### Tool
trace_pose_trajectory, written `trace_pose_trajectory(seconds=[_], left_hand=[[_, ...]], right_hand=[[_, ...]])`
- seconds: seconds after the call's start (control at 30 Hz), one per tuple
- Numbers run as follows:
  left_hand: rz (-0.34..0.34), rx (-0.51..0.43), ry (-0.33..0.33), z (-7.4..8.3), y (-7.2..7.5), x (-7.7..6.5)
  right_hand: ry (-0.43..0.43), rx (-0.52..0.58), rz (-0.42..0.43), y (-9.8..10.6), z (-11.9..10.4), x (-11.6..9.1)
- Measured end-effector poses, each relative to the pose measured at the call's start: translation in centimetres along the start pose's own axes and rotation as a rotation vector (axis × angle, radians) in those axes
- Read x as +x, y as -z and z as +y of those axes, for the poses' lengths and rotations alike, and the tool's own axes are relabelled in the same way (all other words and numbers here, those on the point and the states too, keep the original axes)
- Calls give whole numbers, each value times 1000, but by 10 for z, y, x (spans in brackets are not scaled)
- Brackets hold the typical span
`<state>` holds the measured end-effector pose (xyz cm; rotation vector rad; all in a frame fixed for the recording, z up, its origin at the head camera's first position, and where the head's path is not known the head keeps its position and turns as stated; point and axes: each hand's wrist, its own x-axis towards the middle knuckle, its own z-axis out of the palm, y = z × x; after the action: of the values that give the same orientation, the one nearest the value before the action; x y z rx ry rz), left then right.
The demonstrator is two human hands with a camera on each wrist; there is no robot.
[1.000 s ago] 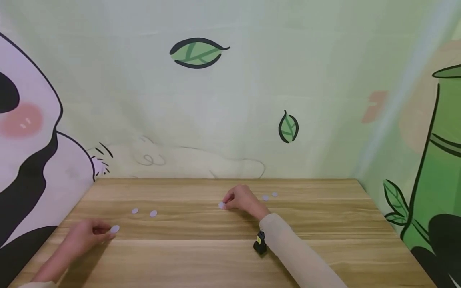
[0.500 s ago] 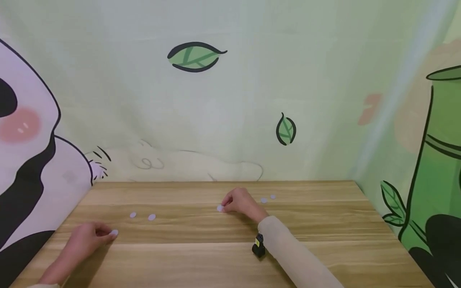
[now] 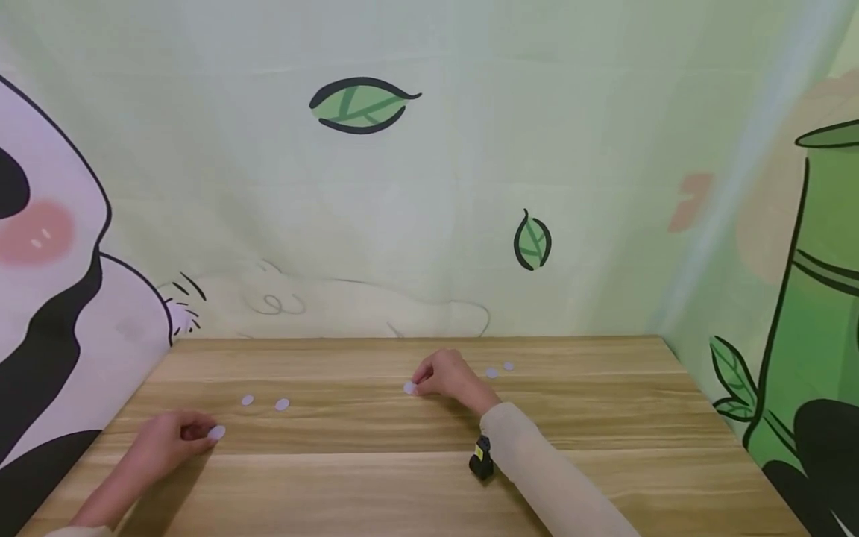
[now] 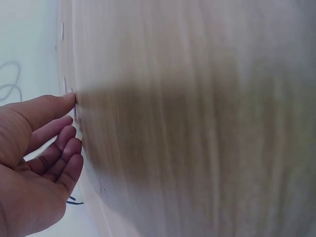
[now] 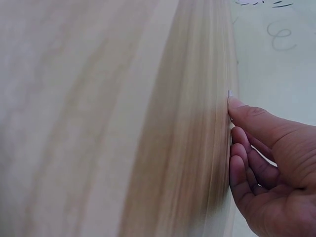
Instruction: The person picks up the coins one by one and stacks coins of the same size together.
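In the head view my left hand (image 3: 164,441) is low over the left of the wooden table (image 3: 322,492). Its thumb and fingertips pinch the left edge of a small white round disc (image 3: 216,432). A similar disc (image 3: 409,388) is pinched by my right hand (image 3: 448,375) near the table's middle, further back. Both hands bend their other fingers inward, as the left hand (image 4: 39,148) and the right hand (image 5: 271,168) show in the wrist views. Whether either disc touches the tabletop is hard to tell.
Two loose white discs, one (image 3: 247,400) left of the other (image 3: 282,404), lie beyond my left hand. Two more, a nearer one (image 3: 492,373) and a farther one (image 3: 508,366), lie right of my right hand. A black wrist device (image 3: 481,459) hangs at my right sleeve.
My left hand has shifted slightly right with its disc, and more of that disc shows now than half a second ago. My right hand stays nearly still. The head view has tilted a little.
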<state>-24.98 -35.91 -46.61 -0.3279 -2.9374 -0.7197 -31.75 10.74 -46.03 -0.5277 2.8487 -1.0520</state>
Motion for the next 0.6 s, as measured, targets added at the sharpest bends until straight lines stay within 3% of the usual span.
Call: trace_pose_trajectory(seconds=[0.33, 0.6], left_hand=[[45, -16, 49, 8, 1, -8], [85, 8, 53, 10, -4, -9]], right_hand=[[40, -2, -5, 3, -3, -1], [4, -15, 0, -3, 0, 1]])
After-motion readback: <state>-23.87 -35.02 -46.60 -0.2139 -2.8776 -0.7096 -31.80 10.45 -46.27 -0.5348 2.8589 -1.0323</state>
